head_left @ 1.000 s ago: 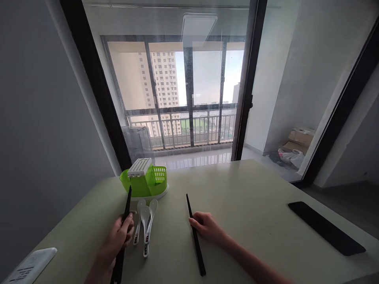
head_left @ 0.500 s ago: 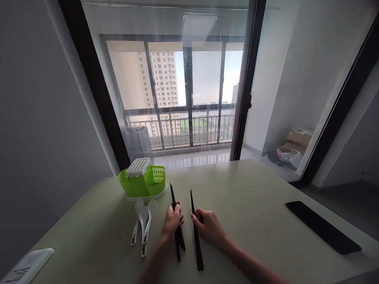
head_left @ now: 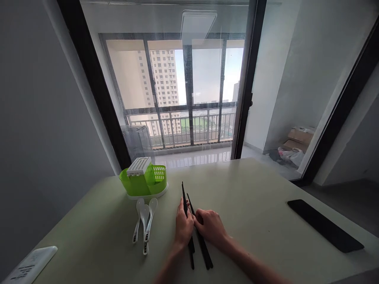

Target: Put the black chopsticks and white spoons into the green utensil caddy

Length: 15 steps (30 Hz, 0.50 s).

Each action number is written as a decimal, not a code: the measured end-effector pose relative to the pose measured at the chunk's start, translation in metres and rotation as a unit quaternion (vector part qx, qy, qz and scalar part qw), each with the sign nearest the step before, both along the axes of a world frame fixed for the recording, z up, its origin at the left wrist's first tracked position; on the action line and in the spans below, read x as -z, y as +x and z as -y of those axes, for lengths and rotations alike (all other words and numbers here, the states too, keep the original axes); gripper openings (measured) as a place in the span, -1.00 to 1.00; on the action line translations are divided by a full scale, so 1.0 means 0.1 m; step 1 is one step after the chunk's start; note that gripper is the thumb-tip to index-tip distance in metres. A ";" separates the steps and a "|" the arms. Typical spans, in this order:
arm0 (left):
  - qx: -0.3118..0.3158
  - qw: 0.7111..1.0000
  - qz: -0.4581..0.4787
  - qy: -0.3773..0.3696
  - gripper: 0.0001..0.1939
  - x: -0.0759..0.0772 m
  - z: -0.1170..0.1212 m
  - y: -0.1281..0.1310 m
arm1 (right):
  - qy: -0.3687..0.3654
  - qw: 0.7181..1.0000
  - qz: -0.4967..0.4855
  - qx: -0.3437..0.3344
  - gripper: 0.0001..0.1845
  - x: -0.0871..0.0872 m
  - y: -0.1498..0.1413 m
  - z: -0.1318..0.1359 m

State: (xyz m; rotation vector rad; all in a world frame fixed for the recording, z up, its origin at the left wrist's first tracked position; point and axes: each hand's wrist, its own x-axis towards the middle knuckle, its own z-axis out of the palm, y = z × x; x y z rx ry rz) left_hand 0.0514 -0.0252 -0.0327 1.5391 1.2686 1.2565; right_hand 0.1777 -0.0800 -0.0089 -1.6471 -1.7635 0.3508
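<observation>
Over the middle of the counter point(head_left: 251, 193), the left hand point(head_left: 184, 225) and right hand point(head_left: 211, 225) are close together, side by side. The left hand holds black chopsticks point(head_left: 192, 246) along its inner side. The right hand pinches other chopsticks point(head_left: 205, 250), just beside those. Thin ends point away. Left of the hands lie three white spoons point(head_left: 145, 216), near a green basket point(head_left: 137, 187).

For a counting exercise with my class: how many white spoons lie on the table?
3: the left spoon, the middle spoon and the right spoon, grouped in front of the green caddy.
</observation>
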 end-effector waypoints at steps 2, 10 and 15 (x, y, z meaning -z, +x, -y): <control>0.000 1.000 0.005 -0.002 -0.41 0.02 -0.02 0.01 | -0.001 1.000 0.005 0.001 -0.66 0.00 0.00 0.00; 0.058 0.993 0.059 -0.082 -0.38 -0.07 0.03 0.02 | 0.000 1.000 0.015 0.023 -0.63 0.00 0.00 0.02; 0.038 0.999 -0.012 0.012 -0.53 -0.25 0.09 -0.03 | 0.003 0.999 0.012 0.035 -0.67 0.05 0.02 -0.01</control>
